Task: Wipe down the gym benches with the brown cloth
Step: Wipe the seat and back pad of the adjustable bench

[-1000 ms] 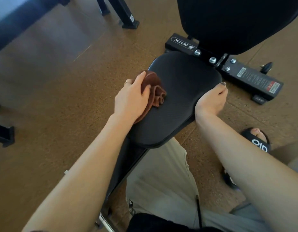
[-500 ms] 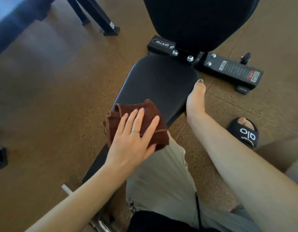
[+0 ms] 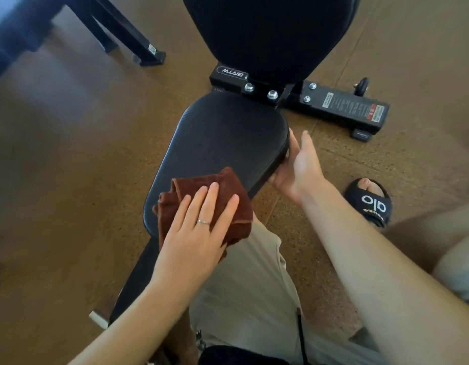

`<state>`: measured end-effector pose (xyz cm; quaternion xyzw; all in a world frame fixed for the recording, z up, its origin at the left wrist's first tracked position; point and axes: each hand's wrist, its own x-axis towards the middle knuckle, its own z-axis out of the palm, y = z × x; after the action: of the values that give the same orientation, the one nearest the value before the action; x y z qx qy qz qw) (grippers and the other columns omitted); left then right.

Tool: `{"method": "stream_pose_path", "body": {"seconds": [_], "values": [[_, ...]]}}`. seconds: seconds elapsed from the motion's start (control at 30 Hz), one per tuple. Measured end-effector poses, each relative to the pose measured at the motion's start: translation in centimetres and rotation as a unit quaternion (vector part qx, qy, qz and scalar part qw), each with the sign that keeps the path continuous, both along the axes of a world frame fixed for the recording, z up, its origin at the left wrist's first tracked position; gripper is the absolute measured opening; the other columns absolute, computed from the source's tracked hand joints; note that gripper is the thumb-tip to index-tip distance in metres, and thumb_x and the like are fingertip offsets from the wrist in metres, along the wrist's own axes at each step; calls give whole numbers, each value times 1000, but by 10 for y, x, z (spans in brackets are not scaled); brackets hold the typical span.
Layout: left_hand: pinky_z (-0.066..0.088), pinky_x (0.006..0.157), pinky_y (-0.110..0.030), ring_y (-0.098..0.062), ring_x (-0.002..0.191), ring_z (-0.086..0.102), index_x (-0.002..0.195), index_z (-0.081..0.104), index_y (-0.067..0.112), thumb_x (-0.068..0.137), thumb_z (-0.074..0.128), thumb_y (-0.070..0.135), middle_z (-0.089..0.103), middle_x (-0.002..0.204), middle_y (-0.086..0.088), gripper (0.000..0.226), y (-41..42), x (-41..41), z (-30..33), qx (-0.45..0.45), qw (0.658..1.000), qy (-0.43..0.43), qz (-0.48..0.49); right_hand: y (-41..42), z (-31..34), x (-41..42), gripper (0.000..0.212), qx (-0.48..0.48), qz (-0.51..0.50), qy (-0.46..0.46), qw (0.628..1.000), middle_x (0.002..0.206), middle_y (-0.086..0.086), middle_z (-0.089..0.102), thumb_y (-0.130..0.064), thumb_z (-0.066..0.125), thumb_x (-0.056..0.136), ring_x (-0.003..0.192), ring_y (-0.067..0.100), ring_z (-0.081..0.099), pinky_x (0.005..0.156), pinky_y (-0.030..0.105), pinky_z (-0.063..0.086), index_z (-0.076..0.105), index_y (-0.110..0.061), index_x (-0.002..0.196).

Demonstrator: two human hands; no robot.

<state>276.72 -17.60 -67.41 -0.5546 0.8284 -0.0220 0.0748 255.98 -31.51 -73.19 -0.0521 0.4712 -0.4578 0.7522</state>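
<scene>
Head view. Brown cloth (image 3: 223,204): frame centre, bunched on the black seat pad (image 3: 223,138), near end. Left hand (image 3: 194,238): straight fingers pressing flat on cloth. Right hand (image 3: 296,167): fingers curled under pad's right edge.

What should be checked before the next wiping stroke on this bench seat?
1. Brown cloth lies on the seat pad: ok.
2. Left hand presses flat on the cloth, fingers straight: ok.
3. Right hand steadies the pad's right edge: ok.
4. Far part of the pad is free of objects for the stroke: ok.
5. Cloth folded, not trailing off: not ok, its near corner overhangs the pad.
6. Pad already clean: cannot tell.
</scene>
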Motion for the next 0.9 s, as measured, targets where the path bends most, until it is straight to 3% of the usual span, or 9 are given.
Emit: {"method": "stream_pose_path", "body": {"seconds": [0.17, 0.3, 0.47, 0.6, 0.67, 0.8, 0.9], "values": [[24, 124, -57, -46, 150, 33, 163, 19, 15, 103, 49, 45, 29, 164, -28, 74, -86, -67, -11, -12, 1000, 9, 12, 3, -1, -14, 67, -12, 10, -79, 997, 163, 4, 43, -76, 21, 100, 149, 33, 40, 123, 62, 23, 35, -45, 158], [18, 126, -58, -45, 154, 21, 165, 15, 17, 107, 36, 47, 17, 168, -25, 69, -162, -124, -19, -6, 999, 8, 45, -1, -8, -25, 81, 9, 15, -94, 995, 156, 6, 53, -80, 16, 98, 145, 32, 44, 124, 60, 24, 44, -32, 156], [17, 127, -55, -39, 156, 18, 164, 17, 20, 107, 37, 46, 14, 170, -20, 66, -159, -120, -14, 11, 999, 23, 36, -4, -5, -22, 85, 34, -7, -96, 995, 143, 9, 61, -83, 21, 95, 136, 35, 53, 120, 62, 31, 47, -29, 154], [21, 126, -55, -41, 153, 28, 164, 19, 18, 101, 54, 40, 23, 167, -23, 75, -77, -69, -5, 33, 999, 5, 20, -8, 0, -17, 78, 43, -17, -74, 996, 154, 11, 52, -80, 21, 97, 142, 37, 49, 117, 62, 35, 40, -35, 158], [22, 124, -55, -42, 150, 34, 163, 24, 18, 94, 64, 39, 30, 165, -23, 81, -60, -52, -4, 36, 999, 8, 28, -12, 4, -15, 74, 49, -19, -70, 996, 155, 9, 51, -78, 20, 99, 142, 36, 48, 108, 57, 41, 40, -36, 157], [24, 125, -58, -43, 150, 30, 164, 21, 21, 98, 54, 42, 25, 166, -24, 76, -106, -80, -6, 36, 999, -13, -3, -19, 2, -13, 75, 58, -31, -57, 996, 150, 12, 57, -79, 23, 98, 138, 37, 53, 111, 58, 42, 48, -35, 153], [19, 125, -59, -41, 152, 23, 156, 33, 29, 98, 49, 44, 21, 167, -19, 62, -164, -120, -6, 59, 998, -28, -21, -17, -3, -20, 79, 67, -42, -64, 995, 129, 12, 72, -78, 19, 98, 122, 33, 64, 90, 51, 52, 60, -27, 142]]}}
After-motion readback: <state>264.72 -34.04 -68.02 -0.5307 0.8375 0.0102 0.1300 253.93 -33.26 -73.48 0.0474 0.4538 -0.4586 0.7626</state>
